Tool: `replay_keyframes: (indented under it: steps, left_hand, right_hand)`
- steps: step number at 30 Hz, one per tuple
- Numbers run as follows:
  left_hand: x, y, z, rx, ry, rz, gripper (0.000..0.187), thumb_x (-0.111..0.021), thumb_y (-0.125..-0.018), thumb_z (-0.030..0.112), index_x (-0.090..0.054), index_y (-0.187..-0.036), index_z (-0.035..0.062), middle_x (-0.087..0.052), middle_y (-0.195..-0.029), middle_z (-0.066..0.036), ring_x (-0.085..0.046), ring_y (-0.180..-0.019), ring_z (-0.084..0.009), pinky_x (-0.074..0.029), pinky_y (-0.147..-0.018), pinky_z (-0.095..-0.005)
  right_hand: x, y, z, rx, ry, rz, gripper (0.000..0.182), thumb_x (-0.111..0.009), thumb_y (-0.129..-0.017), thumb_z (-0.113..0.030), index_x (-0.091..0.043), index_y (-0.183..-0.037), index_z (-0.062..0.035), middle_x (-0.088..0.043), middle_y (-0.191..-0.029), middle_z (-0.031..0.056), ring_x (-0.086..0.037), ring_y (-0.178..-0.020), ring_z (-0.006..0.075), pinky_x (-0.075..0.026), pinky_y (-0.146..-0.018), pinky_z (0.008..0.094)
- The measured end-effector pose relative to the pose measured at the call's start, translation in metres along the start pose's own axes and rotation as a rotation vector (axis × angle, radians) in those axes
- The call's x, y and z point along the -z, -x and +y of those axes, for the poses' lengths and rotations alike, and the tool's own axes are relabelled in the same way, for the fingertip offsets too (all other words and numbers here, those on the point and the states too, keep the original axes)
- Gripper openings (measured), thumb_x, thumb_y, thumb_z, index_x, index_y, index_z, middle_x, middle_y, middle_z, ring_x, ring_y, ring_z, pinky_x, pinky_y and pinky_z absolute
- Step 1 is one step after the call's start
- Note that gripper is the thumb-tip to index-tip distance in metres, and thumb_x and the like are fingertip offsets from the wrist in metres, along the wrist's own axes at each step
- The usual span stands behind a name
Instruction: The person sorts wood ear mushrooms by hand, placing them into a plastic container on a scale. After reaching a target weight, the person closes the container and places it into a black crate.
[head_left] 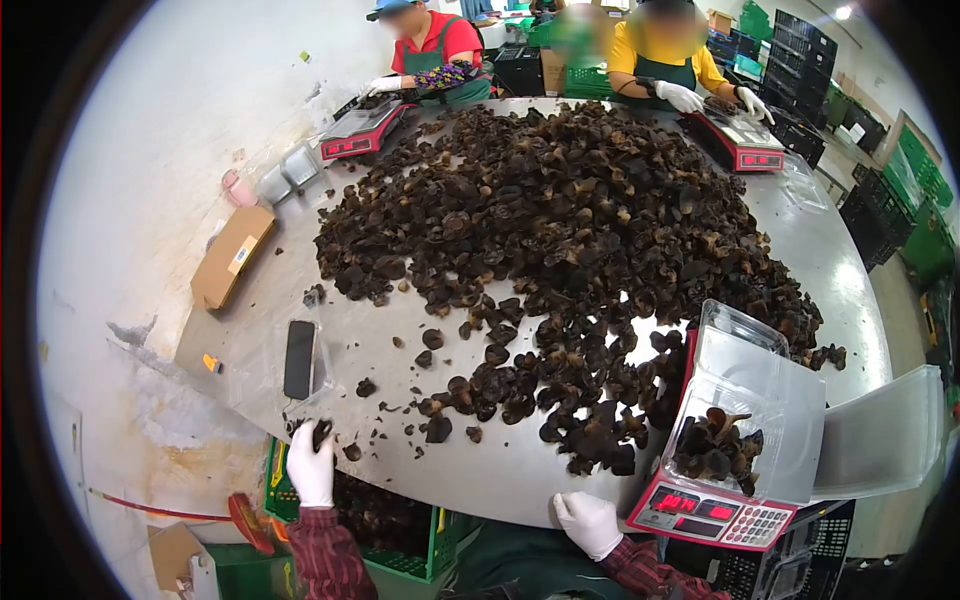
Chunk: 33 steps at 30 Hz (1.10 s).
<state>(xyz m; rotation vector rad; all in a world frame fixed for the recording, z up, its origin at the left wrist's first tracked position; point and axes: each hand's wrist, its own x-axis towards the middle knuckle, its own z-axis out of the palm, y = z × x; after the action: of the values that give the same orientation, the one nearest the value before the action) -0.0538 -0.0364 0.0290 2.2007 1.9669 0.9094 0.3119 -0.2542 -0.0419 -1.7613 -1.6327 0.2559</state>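
Observation:
My left hand (pixel 311 466), in a white glove, is at the table's near left edge with its fingers closed on a dark fungus piece (pixel 321 433). My right hand (pixel 588 522), also gloved in white, is curled at the near edge, left of the red scale (pixel 715 513); what it holds, if anything, is hidden. On the scale a clear plastic box (pixel 690 428) holds several dark fungus pieces (pixel 716 446). A big heap of dark fungus (pixel 560 210) covers the middle of the metal table (pixel 480 466), with loose pieces scattered towards me.
A black phone (pixel 299 359) lies on clear plastic, near a cardboard box (pixel 233 258). Clear lids (pixel 880 435) are right of the scale. A green crate (pixel 440 545) stands below the edge. Two co-workers (pixel 440 50) (pixel 665 50) work at scales across the table.

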Motion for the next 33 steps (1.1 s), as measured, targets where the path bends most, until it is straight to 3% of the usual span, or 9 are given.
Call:
replay_keyframes:
  steps: [2,4,10,15,18,22,26,30,33]
  left_hand:
    - [0.031,0.012,-0.007,0.176,-0.271,-0.231,0.049,-0.078,-0.071,0.016,-0.062,-0.116,0.0083,-0.062,-0.111,-0.018,-0.059,-0.104,-0.0332,-0.047,-0.088,-0.0404]
    - [0.031,0.021,0.001,0.029,-0.521,-0.163,0.067,-0.080,-0.068,0.023,-0.056,-0.130,0.0135,-0.050,-0.131,-0.022,-0.048,-0.120,-0.0390,-0.040,-0.100,-0.0462]
    - [-0.063,0.019,0.115,-0.465,0.146,-0.306,0.066,-0.078,-0.071,0.028,-0.056,-0.132,0.0157,-0.048,-0.135,-0.021,-0.045,-0.125,-0.0395,-0.035,-0.105,-0.0467]
    - [-0.138,0.019,0.194,-0.612,-0.047,-0.313,0.069,-0.070,-0.076,0.047,-0.048,-0.139,0.0322,-0.036,-0.147,-0.018,-0.033,-0.131,-0.0458,-0.027,-0.107,-0.0559]
    - [-0.156,0.017,0.193,-0.616,0.061,-0.199,0.045,-0.072,-0.075,0.034,-0.065,-0.117,0.0191,-0.058,-0.120,-0.013,-0.054,-0.107,-0.0343,-0.042,-0.091,-0.0473]
    - [-0.166,0.005,0.171,-0.665,0.167,-0.130,0.021,-0.071,-0.076,0.012,-0.066,-0.096,0.0095,-0.061,-0.090,-0.010,-0.059,-0.087,-0.0297,-0.049,-0.073,-0.0377]
    - [-0.157,-0.011,0.198,-0.434,0.548,-0.157,0.016,-0.069,-0.078,-0.002,-0.065,-0.093,0.0015,-0.062,-0.086,-0.011,-0.062,-0.074,-0.0209,-0.050,-0.068,-0.0297]
    - [-0.106,0.002,0.302,-0.552,0.746,-0.355,0.018,-0.072,-0.077,0.003,-0.068,-0.094,0.0059,-0.062,-0.089,-0.009,-0.063,-0.078,-0.0216,-0.051,-0.069,-0.0291]
    - [-0.070,0.019,0.391,-1.114,0.759,-0.284,0.026,-0.076,-0.069,0.009,-0.069,-0.094,0.0067,-0.065,-0.098,-0.012,-0.062,-0.088,-0.0282,-0.051,-0.076,-0.0374]
  right_hand:
    - [-0.002,0.001,0.001,-0.001,0.003,0.033,0.018,-0.062,-0.087,-0.017,-0.059,-0.071,-0.0105,-0.056,-0.062,0.0073,-0.059,-0.056,0.0254,-0.048,-0.050,0.0381]
    - [-0.001,0.001,0.000,0.010,0.019,0.026,0.016,-0.064,-0.086,-0.017,-0.060,-0.073,-0.0101,-0.057,-0.063,0.0072,-0.060,-0.056,0.0254,-0.048,-0.051,0.0377]
    - [-0.002,0.003,-0.001,0.018,0.006,0.073,0.016,-0.064,-0.086,-0.016,-0.060,-0.073,-0.0092,-0.057,-0.063,0.0076,-0.060,-0.056,0.0258,-0.048,-0.051,0.0381]
    - [0.021,0.008,-0.016,0.065,0.026,0.019,0.017,-0.063,-0.086,-0.015,-0.058,-0.071,-0.0078,-0.054,-0.062,0.0082,-0.057,-0.053,0.0267,-0.047,-0.049,0.0373]
    - [0.078,0.003,-0.034,0.132,0.132,0.039,0.012,-0.063,-0.085,-0.014,-0.057,-0.077,-0.0074,-0.049,-0.061,0.0054,-0.052,-0.049,0.0234,-0.045,-0.046,0.0350]
    - [0.159,0.018,-0.035,-0.024,0.974,0.147,0.012,-0.066,-0.079,-0.012,-0.061,-0.088,-0.0056,-0.047,-0.066,0.0033,-0.052,-0.055,0.0171,-0.040,-0.045,0.0320]
    - [0.214,0.031,0.000,-0.737,0.045,0.794,0.016,-0.065,-0.089,-0.012,-0.064,-0.098,0.0015,-0.056,-0.069,0.0097,-0.057,-0.060,0.0176,-0.045,-0.054,0.0313]
    - [0.223,0.037,0.045,-0.703,0.106,0.583,0.040,-0.069,-0.088,-0.026,-0.059,-0.113,0.0047,-0.065,-0.081,0.0140,-0.061,-0.061,0.0210,-0.049,-0.060,0.0340]
    - [0.222,0.025,0.045,-0.801,-0.063,0.492,0.033,-0.066,-0.090,-0.026,-0.062,-0.107,0.0019,-0.065,-0.075,0.0158,-0.063,-0.061,0.0241,-0.049,-0.061,0.0346]
